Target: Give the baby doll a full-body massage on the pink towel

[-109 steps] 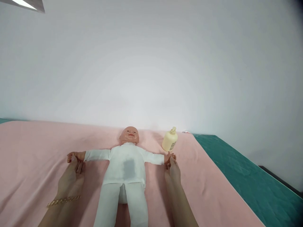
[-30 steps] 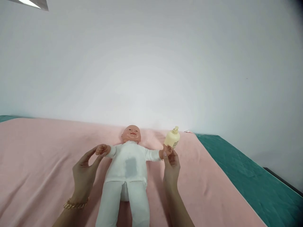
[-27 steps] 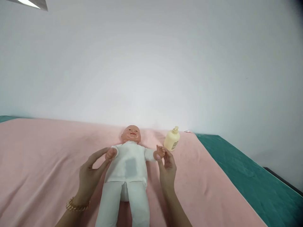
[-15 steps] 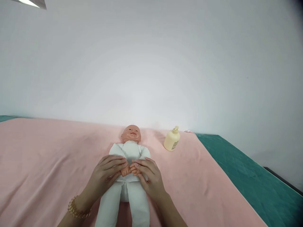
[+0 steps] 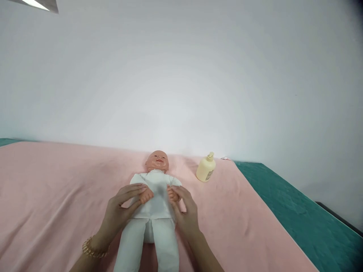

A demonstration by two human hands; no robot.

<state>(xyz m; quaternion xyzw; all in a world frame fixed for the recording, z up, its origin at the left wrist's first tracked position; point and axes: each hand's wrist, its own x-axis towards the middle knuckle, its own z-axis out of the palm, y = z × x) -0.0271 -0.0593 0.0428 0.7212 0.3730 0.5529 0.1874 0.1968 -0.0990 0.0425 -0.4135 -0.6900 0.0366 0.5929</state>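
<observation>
A baby doll (image 5: 157, 185) with a bald plastic head and a white cloth body lies on its back, head toward the wall. My left hand (image 5: 120, 206) is closed round the doll's arm on the left, thumb below and fingers above, and the doll's small hand (image 5: 146, 195) shows past my fingertips. On the other side, my right hand (image 5: 185, 209) grips the doll's other arm near its small hand (image 5: 172, 193). The doll's two hands are apart, over the sides of its torso. A beaded bracelet (image 5: 95, 247) circles my left wrist.
A pale yellow pump bottle (image 5: 206, 167) stands upright to the right of the doll's head. Under both lies a pink cloth (image 5: 70, 181), with a green surface (image 5: 295, 204) showing beyond its right edge. A white wall (image 5: 181, 75) rises behind.
The doll's hands, close together over its belly before, have moved apart to either side. My hands have drawn outward with the doll's arms in them.
</observation>
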